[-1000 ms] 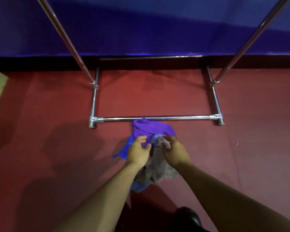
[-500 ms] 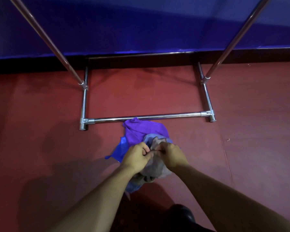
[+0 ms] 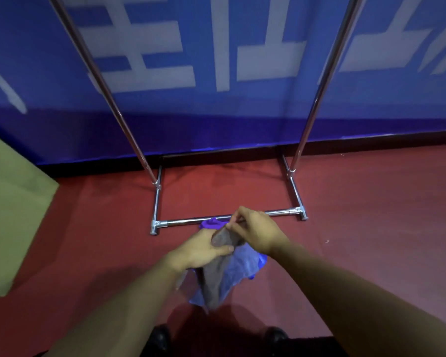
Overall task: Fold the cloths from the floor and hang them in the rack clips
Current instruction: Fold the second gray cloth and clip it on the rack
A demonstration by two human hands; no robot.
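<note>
**Ana:** Both hands have risen since a moment ago; the grey cloth [image 3: 220,274] that lay bunched on the pile now hangs lifted off the floor [image 3: 371,228].

**Ben:** How are the fingers set?

**Ana:** The right hand [image 3: 258,231] pinches the cloth's top edge between thumb and fingertip, the other fingers curled. The left hand [image 3: 201,249] grips just below, thumb laid across the front and fingers wrapped behind. The two hands are nearly touching.

**Ben:** And beyond them?

**Ana:** The cloth dangles in front of a pale blue cloth [image 3: 242,264]. A purple cloth [image 3: 211,224] peeks out at the rack [image 3: 196,222] base bar, mostly behind the hands.

**Ben:** Progress?

**Ana:** Early, I'd judge. One cloth is picked up and not yet folded; at least two more wait on the floor. Nothing visible is hung.

**Ben:** What can't you see?

**Ana:** The rack's uprights run out of the top of the frame, so the clips are out of view. How much the hanging cloth is doubled over is unclear, and whether the blue cloth touches it I cannot tell. Dark shoes [image 3: 160,340] sit at the bottom edge.
</note>
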